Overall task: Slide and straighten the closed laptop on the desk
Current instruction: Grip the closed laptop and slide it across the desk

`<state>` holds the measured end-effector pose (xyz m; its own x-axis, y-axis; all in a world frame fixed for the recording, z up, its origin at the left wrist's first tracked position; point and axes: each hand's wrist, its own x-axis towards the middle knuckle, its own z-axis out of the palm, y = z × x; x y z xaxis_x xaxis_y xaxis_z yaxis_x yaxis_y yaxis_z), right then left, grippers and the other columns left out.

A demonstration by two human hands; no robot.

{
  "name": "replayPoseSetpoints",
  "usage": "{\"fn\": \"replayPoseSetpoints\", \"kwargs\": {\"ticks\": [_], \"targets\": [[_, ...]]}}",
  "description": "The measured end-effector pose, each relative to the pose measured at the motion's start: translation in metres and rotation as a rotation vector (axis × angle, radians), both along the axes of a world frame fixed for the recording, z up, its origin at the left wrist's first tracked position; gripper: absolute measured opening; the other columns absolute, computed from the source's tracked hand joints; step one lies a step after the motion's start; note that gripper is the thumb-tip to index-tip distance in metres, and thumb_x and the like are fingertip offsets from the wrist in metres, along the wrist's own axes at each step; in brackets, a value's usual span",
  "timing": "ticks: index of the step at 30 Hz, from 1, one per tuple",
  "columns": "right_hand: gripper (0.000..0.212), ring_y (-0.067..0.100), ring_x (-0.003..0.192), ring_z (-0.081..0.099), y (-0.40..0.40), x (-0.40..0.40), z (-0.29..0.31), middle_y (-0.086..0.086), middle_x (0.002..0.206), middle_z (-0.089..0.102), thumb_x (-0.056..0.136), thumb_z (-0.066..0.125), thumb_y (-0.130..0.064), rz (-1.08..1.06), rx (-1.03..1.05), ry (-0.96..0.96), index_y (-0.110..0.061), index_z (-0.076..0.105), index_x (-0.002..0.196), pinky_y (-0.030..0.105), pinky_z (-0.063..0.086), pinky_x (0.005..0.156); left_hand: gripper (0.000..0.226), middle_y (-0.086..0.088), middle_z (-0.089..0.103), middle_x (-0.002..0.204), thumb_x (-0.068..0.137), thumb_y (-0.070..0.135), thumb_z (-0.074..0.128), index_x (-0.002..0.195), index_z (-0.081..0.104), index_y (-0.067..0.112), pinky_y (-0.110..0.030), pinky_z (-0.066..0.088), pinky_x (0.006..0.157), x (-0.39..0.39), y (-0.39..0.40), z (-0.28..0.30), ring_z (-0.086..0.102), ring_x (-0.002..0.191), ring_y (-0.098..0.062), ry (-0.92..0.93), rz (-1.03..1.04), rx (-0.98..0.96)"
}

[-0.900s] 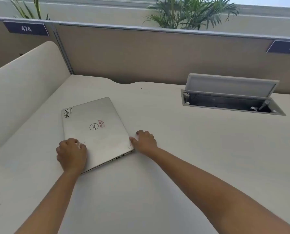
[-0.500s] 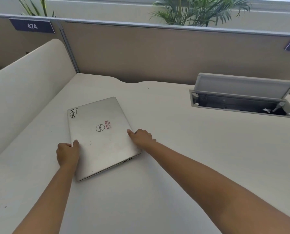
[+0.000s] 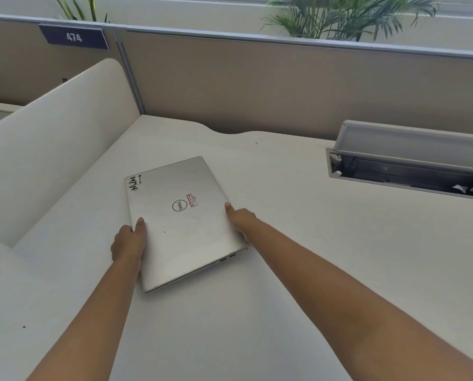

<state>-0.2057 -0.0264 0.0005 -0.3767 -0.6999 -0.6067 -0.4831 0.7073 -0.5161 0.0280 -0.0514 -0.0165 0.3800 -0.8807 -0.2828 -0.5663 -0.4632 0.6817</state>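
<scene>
Silver and closed, the laptop [image 3: 181,220] lies flat on the pale desk [image 3: 298,270], skewed so that its edges do not line up with the tan partition [image 3: 285,89] behind it. It sits between the curved cream side panel [image 3: 51,133] and the open cable hatch [image 3: 411,171], nearer the panel. The left hand [image 3: 129,242] grips the laptop's left edge, thumb laid on the lid and the other fingers curled out of sight beneath or beside it. The right hand [image 3: 239,220] clasps the laptop's right edge, thumb on the lid near the far corner, remaining fingers hidden along the side. A dark sticker marks the laptop's far left corner, a small red-edged label sits beside the round logo.
</scene>
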Motion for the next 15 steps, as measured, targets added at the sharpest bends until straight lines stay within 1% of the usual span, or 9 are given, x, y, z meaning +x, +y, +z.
{"fn": "replayPoseSetpoints", "kwargs": {"ticks": [3,4,6,7,9,12,13,14,15], "targets": [[0.073,0.034,0.128,0.039,0.005,0.000,-0.005,0.013,0.140,0.043,0.087,0.020,-0.064,0.047,-0.035,0.071,-0.011,0.039,0.134,0.048,0.030,0.107,0.045,-0.022,0.055,0.099,0.092,0.044,0.038,0.089,0.049,0.001,-0.041,0.040,0.079,0.002,0.003,-0.004,0.051,0.098,-0.040,-0.005,-0.005,-0.069],[0.072,0.033,0.127,0.040,0.006,-0.001,-0.006,0.012,0.138,0.045,0.088,0.020,-0.063,0.058,-0.052,0.088,-0.011,0.040,0.132,0.048,0.031,0.106,0.042,-0.019,0.053,0.089,0.092,0.043,0.039,0.080,0.046,0.003,-0.039,0.038,0.073,0.003,0.004,-0.005,0.050,0.090,-0.037,0.009,-0.006,-0.091],[0.069,0.033,0.124,0.042,0.010,-0.003,-0.008,0.012,0.134,0.048,0.088,0.021,-0.063,0.065,-0.086,0.085,-0.011,0.043,0.129,0.048,0.032,0.104,0.042,-0.009,0.044,0.070,0.091,0.042,0.043,0.066,0.037,0.010,-0.035,0.030,0.060,0.004,0.004,-0.005,0.042,0.075,-0.029,0.069,-0.010,-0.120],[0.068,0.033,0.123,0.043,0.012,-0.004,-0.008,0.012,0.133,0.049,0.089,0.022,-0.062,0.065,-0.105,0.071,-0.011,0.045,0.127,0.048,0.033,0.104,0.043,-0.005,0.039,0.064,0.091,0.042,0.045,0.062,0.032,0.013,-0.034,0.026,0.054,0.004,0.004,-0.004,0.037,0.069,-0.026,0.111,-0.014,-0.124],[0.066,0.033,0.119,0.046,0.018,-0.006,-0.008,0.012,0.128,0.052,0.089,0.023,-0.062,0.065,-0.140,0.039,-0.010,0.048,0.122,0.048,0.036,0.103,0.046,-0.002,0.033,0.061,0.090,0.042,0.047,0.058,0.027,0.016,-0.032,0.021,0.050,0.004,0.005,0.000,0.030,0.061,-0.023,0.183,-0.016,-0.127],[0.061,0.032,0.114,0.049,0.031,-0.012,-0.008,0.009,0.120,0.056,0.090,0.024,-0.061,0.084,-0.182,0.060,-0.012,0.053,0.112,0.043,0.035,0.098,0.045,-0.002,0.032,0.060,0.090,0.040,0.048,0.058,0.027,0.016,-0.033,0.021,0.050,0.002,0.016,0.001,0.028,0.056,-0.021,0.166,-0.042,-0.147],[0.057,0.030,0.111,0.050,0.036,-0.014,-0.008,0.008,0.114,0.057,0.090,0.024,-0.060,0.093,-0.193,0.079,-0.014,0.054,0.105,0.042,0.033,0.095,0.045,-0.002,0.033,0.060,0.091,0.040,0.047,0.058,0.028,0.016,-0.033,0.022,0.050,0.000,0.021,0.000,0.029,0.056,-0.021,0.152,-0.053,-0.156],[0.053,0.029,0.106,0.051,0.042,-0.016,-0.008,0.007,0.106,0.057,0.091,0.025,-0.059,0.096,-0.208,0.090,-0.015,0.053,0.094,0.042,0.033,0.091,0.044,-0.002,0.034,0.060,0.091,0.039,0.047,0.058,0.028,0.015,-0.033,0.022,0.050,-0.001,0.027,0.000,0.029,0.056,-0.021,0.147,-0.057,-0.163],[0.049,0.028,0.099,0.051,0.047,-0.018,-0.008,0.005,0.097,0.054,0.091,0.026,-0.059,0.092,-0.230,0.084,-0.017,0.048,0.080,0.041,0.032,0.087,0.044,-0.002,0.034,0.060,0.091,0.039,0.047,0.059,0.029,0.015,-0.033,0.023,0.050,-0.003,0.032,0.000,0.029,0.056,-0.020,0.156,-0.056,-0.168]]}}
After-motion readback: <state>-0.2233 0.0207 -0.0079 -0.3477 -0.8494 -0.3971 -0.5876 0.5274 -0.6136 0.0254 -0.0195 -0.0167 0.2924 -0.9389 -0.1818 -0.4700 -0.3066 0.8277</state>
